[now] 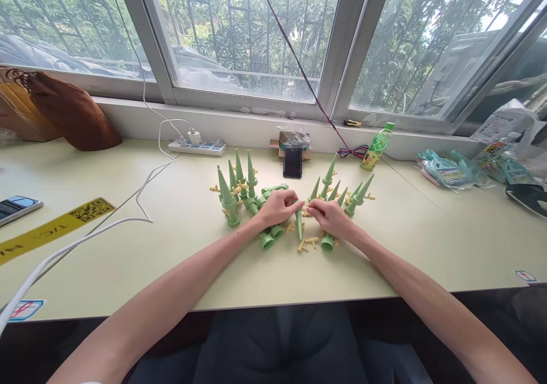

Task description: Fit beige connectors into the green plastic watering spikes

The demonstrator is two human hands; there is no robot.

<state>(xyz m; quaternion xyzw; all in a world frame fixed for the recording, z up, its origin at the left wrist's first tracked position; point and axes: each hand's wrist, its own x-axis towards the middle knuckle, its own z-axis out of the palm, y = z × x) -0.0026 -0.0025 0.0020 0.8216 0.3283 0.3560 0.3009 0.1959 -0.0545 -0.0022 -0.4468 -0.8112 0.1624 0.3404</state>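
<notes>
Both my hands meet at the middle of the pale table [128, 247]. My left hand [277, 206] is closed on a green cone spike [299, 224] that points down toward me. My right hand [329, 216] pinches a small tan valve piece [306, 208] against that spike. Several green spikes stand upright to the left [233, 199] and to the right [356, 199]. More green spikes lie flat under my hands [270, 237]. Loose tan valve pieces [308, 242] lie on the table near my wrists.
A dark phone [293, 162] leans against a small box by the window sill. A white power strip [197, 146] with a white cable, a green bottle [376, 146], teal packets [448, 170], a brown bag [68, 110], another phone [17, 207] and a yellow strip [55, 227] lie around.
</notes>
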